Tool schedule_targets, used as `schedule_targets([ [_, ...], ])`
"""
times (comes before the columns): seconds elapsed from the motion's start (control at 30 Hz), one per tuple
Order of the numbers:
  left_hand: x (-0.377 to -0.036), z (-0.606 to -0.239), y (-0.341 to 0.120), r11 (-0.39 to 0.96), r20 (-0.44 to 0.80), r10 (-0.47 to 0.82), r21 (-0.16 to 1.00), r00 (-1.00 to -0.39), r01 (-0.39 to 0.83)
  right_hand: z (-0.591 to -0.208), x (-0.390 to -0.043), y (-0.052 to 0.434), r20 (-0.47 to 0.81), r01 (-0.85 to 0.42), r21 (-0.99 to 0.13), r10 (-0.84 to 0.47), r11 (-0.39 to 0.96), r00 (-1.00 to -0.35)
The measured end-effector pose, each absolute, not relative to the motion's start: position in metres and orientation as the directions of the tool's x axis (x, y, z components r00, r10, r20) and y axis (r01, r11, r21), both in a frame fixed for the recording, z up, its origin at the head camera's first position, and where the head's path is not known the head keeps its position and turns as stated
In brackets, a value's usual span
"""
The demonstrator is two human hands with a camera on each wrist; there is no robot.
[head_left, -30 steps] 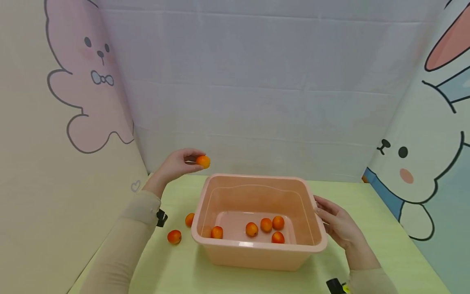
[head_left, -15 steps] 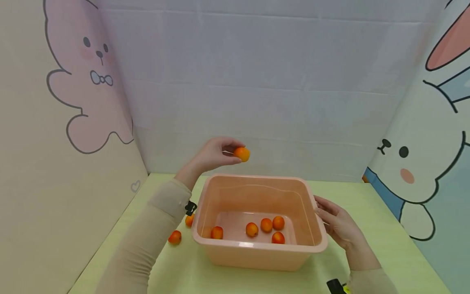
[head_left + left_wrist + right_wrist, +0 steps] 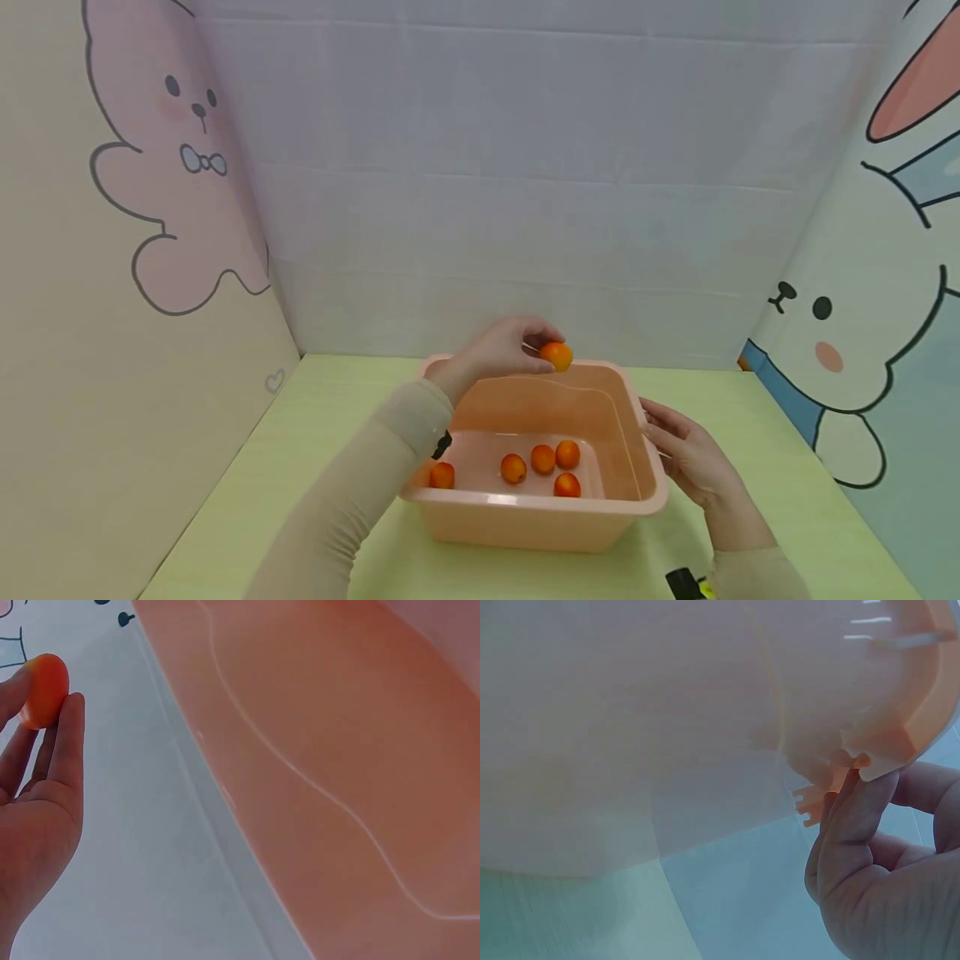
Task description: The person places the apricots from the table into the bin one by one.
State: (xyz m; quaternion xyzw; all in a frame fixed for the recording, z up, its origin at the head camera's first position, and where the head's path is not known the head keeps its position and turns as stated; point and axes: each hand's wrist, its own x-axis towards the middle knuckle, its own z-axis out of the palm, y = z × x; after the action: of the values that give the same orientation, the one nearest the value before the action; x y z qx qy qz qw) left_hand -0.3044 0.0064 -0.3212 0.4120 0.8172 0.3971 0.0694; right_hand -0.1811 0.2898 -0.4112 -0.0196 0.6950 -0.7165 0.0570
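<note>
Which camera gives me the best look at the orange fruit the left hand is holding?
The head view: the fruit shows whole, pinched by the left hand above the tub. The left wrist view shows it close at the fingertips, partly covered. The right wrist view misses it.

Pale green tabletop ran to back corner. Back wall was pale lilac sheet, faintly creased in horizontal lines. Left panel was cream, carrying pink cartoon bunny and small heart outline. Right panel carried white rabbit, blue below. Light looked soft, even, probably overhead.
</note>
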Motion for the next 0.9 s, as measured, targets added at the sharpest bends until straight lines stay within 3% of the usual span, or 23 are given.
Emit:
schedule_targets([
  [0.57,-0.301,-0.367,0.047,0.419,-0.003,0.804,0.712,-0.594,0.564,-0.412,-0.181,0.29,-0.022,0.028,-0.998,-0.126,-0.048,-0.992],
  [0.9,-0.298,-0.38,0.06,0.349,-0.015,0.858,0.751,-0.514,0.561,-0.414,-0.18,0.29,0.002,0.008,-0.997,-0.139,-0.073,-0.99],
])
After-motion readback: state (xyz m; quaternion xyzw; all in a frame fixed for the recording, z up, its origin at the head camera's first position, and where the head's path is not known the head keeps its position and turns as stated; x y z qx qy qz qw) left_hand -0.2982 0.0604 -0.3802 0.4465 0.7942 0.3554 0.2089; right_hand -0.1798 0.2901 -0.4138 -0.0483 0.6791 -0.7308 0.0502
